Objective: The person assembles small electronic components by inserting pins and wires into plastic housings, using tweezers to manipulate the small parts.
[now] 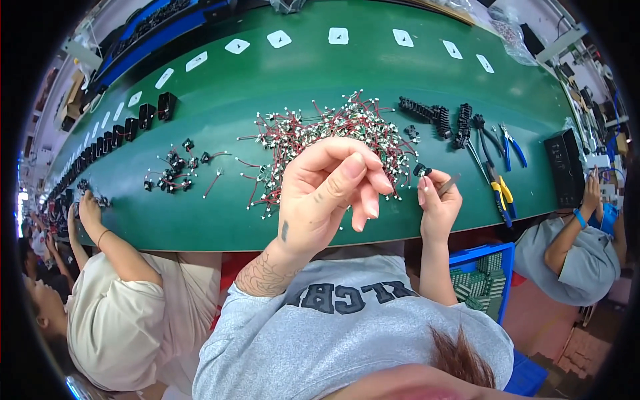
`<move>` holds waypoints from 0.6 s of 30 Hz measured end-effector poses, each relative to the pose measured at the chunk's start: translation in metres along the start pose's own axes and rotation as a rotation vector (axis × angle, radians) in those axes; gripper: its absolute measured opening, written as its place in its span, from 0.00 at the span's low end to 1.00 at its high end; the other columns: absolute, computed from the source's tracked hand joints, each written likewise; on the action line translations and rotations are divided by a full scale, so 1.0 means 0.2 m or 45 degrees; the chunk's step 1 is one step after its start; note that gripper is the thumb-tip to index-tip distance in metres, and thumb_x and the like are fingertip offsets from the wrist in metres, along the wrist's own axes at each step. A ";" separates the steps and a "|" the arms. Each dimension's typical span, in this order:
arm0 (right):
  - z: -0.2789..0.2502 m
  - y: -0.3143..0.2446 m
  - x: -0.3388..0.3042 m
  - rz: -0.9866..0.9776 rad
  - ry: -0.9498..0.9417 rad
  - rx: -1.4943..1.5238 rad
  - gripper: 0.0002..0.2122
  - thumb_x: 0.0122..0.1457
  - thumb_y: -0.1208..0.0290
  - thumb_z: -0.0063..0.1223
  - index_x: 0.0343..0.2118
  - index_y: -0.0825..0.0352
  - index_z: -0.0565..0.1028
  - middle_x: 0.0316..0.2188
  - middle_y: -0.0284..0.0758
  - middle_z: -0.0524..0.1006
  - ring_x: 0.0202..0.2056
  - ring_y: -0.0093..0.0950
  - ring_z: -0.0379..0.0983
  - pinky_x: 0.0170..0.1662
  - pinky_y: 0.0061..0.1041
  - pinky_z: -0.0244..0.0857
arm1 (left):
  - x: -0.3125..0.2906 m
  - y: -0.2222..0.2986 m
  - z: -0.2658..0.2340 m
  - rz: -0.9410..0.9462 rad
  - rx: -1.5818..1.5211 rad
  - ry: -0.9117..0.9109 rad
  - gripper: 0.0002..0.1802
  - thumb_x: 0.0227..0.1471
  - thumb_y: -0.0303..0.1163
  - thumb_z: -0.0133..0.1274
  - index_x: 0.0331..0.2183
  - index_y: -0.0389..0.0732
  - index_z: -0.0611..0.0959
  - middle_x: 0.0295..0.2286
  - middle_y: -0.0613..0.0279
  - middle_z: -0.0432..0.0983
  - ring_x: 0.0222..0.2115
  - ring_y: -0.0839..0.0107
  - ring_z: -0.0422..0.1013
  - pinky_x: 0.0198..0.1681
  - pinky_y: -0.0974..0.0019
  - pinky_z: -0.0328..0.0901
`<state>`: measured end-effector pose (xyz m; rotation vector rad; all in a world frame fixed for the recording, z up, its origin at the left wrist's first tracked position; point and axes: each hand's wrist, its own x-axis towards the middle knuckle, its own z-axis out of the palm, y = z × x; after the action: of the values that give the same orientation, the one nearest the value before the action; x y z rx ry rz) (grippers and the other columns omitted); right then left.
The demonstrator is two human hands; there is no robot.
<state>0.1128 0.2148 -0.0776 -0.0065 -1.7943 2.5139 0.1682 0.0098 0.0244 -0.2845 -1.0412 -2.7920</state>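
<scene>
My left hand [327,187] is raised over the green table, fingers curled and thumb tip close against the index finger. Whatever the pinch may hold is hidden. To its right, my right hand [440,203] is closed, with a small black part [421,171] at the tips of thumb and index finger. A thin grey metal tool [449,184] also sticks out of that hand; its kind is unclear. Behind both hands spreads a large heap of short red-and-black wires with white connectors [333,123]. A smaller group of black parts with wires [175,167] lies to the left.
Right of the heap lie rows of black parts [440,120], blue-handled pliers [513,150], yellow-and-blue pliers [501,193] and a black box [563,167]. Below the table edge stands a blue crate [510,267] of green boards. People work at left [133,313] and right [567,253].
</scene>
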 end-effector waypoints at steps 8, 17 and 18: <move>0.02 -0.03 -0.06 0.015 -0.033 0.007 0.08 0.54 0.82 0.55 0.37 0.73 0.76 0.24 0.38 0.77 0.19 0.18 0.65 0.22 0.12 0.58 | -0.03 0.02 0.09 0.008 0.313 -0.045 0.11 0.57 0.24 0.49 0.43 0.31 0.78 0.34 0.50 0.77 0.24 0.73 0.74 0.25 0.76 0.70; 0.25 -0.13 -0.34 0.565 -0.173 0.674 0.07 0.55 0.80 0.52 0.36 0.71 0.76 0.32 0.39 0.76 0.29 0.23 0.67 0.32 0.15 0.61 | -0.18 -0.19 -0.08 0.236 1.139 -0.034 0.16 0.48 0.18 0.55 0.42 0.33 0.80 0.37 0.54 0.77 0.28 0.72 0.74 0.34 0.76 0.70; 0.24 -0.12 -0.34 0.539 -0.297 0.635 0.05 0.55 0.79 0.53 0.34 0.71 0.77 0.31 0.37 0.75 0.30 0.22 0.66 0.32 0.14 0.60 | -0.20 -0.20 -0.10 0.220 1.115 -0.024 0.16 0.47 0.17 0.56 0.41 0.34 0.81 0.37 0.54 0.77 0.28 0.73 0.73 0.35 0.77 0.70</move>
<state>0.1796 0.1735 -0.0415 -0.0842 -1.2756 3.3271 0.1966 0.0286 -0.0249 -0.2587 -1.9749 -1.9347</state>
